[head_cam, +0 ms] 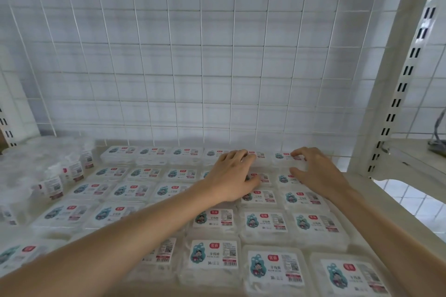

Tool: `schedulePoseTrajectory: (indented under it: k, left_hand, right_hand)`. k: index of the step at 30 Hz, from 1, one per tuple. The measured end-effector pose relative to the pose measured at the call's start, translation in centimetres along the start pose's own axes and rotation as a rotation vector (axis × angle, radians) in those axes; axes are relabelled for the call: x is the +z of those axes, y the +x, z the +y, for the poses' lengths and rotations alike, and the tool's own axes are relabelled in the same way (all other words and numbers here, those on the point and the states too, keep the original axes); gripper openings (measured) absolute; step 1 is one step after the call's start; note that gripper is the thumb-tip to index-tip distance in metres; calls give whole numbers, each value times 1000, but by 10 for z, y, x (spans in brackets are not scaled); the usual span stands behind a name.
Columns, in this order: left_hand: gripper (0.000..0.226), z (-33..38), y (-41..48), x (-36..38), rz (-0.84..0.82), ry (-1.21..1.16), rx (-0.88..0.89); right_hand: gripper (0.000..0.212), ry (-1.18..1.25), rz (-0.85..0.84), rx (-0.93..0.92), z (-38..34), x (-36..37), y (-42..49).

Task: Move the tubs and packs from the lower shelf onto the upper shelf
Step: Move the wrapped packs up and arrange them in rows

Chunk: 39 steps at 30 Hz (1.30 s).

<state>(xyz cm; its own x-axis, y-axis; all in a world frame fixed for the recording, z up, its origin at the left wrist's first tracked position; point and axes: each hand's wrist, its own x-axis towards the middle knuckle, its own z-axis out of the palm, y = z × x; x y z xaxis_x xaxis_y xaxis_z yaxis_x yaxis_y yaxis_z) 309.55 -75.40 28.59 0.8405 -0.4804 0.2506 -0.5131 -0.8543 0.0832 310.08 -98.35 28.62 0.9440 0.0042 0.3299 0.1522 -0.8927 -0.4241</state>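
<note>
Several clear flat packs point(213, 254) with white-and-teal labels lie in rows across the shelf point(362, 190). Small clear tubs point(52, 185) with labels stand bunched at the left. My left hand point(233, 173) reaches to the back rows, its fingers curled over a pack point(261, 155) and its thumb at that pack's near side. Just to the right, my right hand point(316, 171) grips the neighbouring back-row pack point(281, 157) between fingers and thumb. Both forearms stretch over the nearer rows and hide some packs.
A white wire grid point(205, 67) closes the back of the shelf. At the right stands a slotted white upright point(395, 94), and beyond it another shelf holds a grey cable point(438, 137). White floor tiles show below on the right.
</note>
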Motion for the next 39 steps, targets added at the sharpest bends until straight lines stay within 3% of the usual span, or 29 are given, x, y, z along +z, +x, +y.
schedulePoseTrajectory:
  k: [7,17,39]
  left_hand:
    - [68,1,-8,-18,21,40,-29]
    - [67,-20,-81,-65,-28,80,-103]
    - [65,-17,-329,-90,29,-15,-140]
  right_hand:
    - [50,-55,62,-60,-18,-15,-6]
    - [60,-203,-14,-119,-79,-30,-51]
    - [50,-118,7,-131,-222,-2,-279]
